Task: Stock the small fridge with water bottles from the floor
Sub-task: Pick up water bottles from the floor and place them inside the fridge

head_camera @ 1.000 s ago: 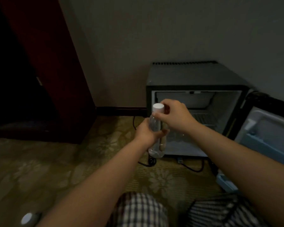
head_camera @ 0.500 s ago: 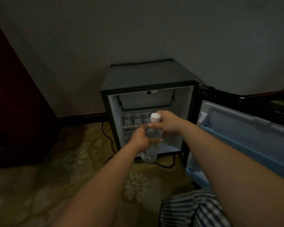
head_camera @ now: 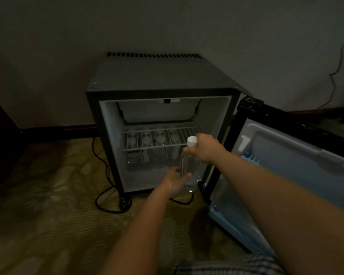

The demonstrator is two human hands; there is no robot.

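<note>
A small black fridge [head_camera: 163, 76] stands against the wall with its door [head_camera: 298, 171] swung open to the right. Under its wire shelf [head_camera: 159, 136] several clear water bottles [head_camera: 135, 153] with white caps stand in the lower compartment. I hold one more clear water bottle [head_camera: 191, 167] upright in front of the fridge's lower right opening. My right hand [head_camera: 205, 148] grips its neck just under the white cap. My left hand [head_camera: 175, 183] cups its lower body, fingers loose around it.
Black power cables [head_camera: 107, 195] loop on the patterned carpet [head_camera: 48, 195] in front of the fridge's left foot. A dark cabinet [head_camera: 0, 147] stands at the far left. My checked shorts [head_camera: 226, 265] show at the bottom edge. Another cable [head_camera: 338, 62] hangs on the wall at right.
My view has swung right and closer to the fridge. Both hands carried the bottle forward and down to the lower right opening, and my left hand slid lower on it.
</note>
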